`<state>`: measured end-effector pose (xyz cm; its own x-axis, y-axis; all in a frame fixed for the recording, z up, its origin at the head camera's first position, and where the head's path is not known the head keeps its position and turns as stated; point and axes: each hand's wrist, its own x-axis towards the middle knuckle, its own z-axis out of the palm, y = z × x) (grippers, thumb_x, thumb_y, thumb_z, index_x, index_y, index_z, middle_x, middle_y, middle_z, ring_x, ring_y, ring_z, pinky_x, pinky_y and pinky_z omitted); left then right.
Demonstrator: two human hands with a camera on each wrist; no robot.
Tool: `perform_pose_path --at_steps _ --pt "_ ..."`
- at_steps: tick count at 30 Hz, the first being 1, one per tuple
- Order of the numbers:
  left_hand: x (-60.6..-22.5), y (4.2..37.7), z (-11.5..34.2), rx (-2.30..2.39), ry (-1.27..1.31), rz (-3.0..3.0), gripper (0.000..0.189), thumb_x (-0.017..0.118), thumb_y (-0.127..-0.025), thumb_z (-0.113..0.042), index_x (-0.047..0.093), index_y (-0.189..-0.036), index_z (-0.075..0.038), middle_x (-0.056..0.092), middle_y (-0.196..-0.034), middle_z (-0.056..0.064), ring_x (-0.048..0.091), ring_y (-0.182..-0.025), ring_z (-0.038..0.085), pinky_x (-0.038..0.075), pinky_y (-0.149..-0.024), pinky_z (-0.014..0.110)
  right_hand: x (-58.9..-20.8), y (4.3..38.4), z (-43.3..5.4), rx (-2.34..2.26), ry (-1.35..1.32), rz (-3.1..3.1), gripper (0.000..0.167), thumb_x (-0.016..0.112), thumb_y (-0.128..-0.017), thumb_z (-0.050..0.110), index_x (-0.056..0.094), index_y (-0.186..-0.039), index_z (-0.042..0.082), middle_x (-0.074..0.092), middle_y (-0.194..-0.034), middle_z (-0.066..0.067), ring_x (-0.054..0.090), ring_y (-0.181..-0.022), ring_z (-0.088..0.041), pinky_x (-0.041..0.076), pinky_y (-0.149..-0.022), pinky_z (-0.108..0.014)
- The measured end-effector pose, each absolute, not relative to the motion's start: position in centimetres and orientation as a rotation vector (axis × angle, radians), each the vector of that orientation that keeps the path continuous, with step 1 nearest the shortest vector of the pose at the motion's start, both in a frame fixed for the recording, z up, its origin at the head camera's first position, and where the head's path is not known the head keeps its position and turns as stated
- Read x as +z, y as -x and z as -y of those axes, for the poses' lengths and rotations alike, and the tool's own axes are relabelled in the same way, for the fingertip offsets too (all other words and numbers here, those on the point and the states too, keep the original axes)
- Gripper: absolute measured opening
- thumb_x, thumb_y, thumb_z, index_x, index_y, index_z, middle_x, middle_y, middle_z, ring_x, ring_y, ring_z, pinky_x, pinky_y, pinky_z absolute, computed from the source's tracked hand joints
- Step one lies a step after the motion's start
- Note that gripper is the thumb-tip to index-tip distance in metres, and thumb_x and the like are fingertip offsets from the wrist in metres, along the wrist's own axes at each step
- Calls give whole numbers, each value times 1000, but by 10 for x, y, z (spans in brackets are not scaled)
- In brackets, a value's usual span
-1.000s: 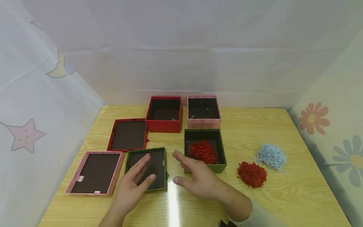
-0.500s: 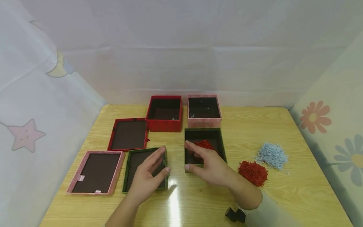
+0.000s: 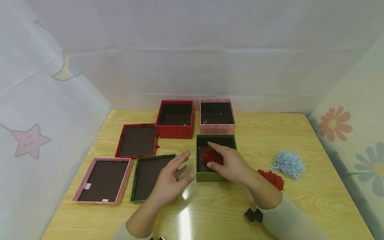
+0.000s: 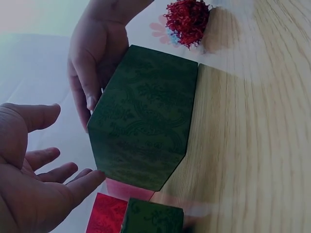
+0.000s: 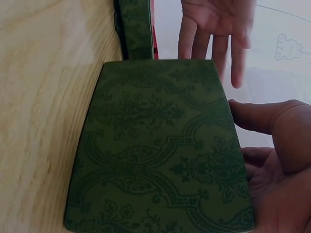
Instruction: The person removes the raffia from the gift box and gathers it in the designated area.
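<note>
A green patterned box stands on the table, with red shredded paper inside it. Over its open top hovers my right hand, thumb and fingers spread apart near the red paper. The hand covers part of the paper and the box's right side. My left hand hangs left of the box above the green lid, its fingers loosely extended and holding nothing. In the left wrist view the box shows its outer walls, with the right hand at its rim.
Behind stand a red box and a pink box, with a few pale shreds inside. A red lid and a pink lid lie left. Red and light blue shredded paper piles lie right.
Both hands have moved to the right. The right hand has come from the green box's left side to above its contents; the left has shifted across the green lid.
</note>
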<state>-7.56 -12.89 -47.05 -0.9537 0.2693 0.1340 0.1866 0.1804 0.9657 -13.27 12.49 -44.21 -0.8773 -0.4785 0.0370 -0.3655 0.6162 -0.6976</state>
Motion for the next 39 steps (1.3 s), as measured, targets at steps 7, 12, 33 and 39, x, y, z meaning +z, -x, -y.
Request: perform_pose_path --at_steps 7,12,33,39 --pt "-473 82 118 1859 -374 -2341 69 80 -94 -17 49 -156 -25 39 -161 -7 44 -144 25 52 -107 48 -447 144 -121 -923 702 -2690 75 77 -96 28 42 -159 7 50 -156 -12 49 -141 -29 41 -117 -51" --pt "-475 86 114 1834 -296 -2333 70 80 -94 -20 49 -156 -23 39 -162 -3 47 -142 24 55 -103 47 -450 152 -113 -781 712 -2659 80 77 -96 29 38 -160 5 46 -159 -14 46 -144 -31 39 -119 -51" --pt "-485 92 106 1867 -244 -2250 72 82 -92 -17 49 -155 -25 42 -157 -6 50 -139 28 53 -105 52 -467 176 -103 -690 664 -2593 78 87 -85 13 52 -155 20 63 -142 -9 61 -125 -30 54 -101 -47" --pt "-486 94 106 1849 -243 -2265 73 82 -92 -21 48 -157 -22 41 -157 -6 50 -139 28 53 -105 52 -466 176 -103 -677 673 -2574 54 85 -86 10 71 -137 22 72 -129 -2 64 -122 -27 55 -100 -46"
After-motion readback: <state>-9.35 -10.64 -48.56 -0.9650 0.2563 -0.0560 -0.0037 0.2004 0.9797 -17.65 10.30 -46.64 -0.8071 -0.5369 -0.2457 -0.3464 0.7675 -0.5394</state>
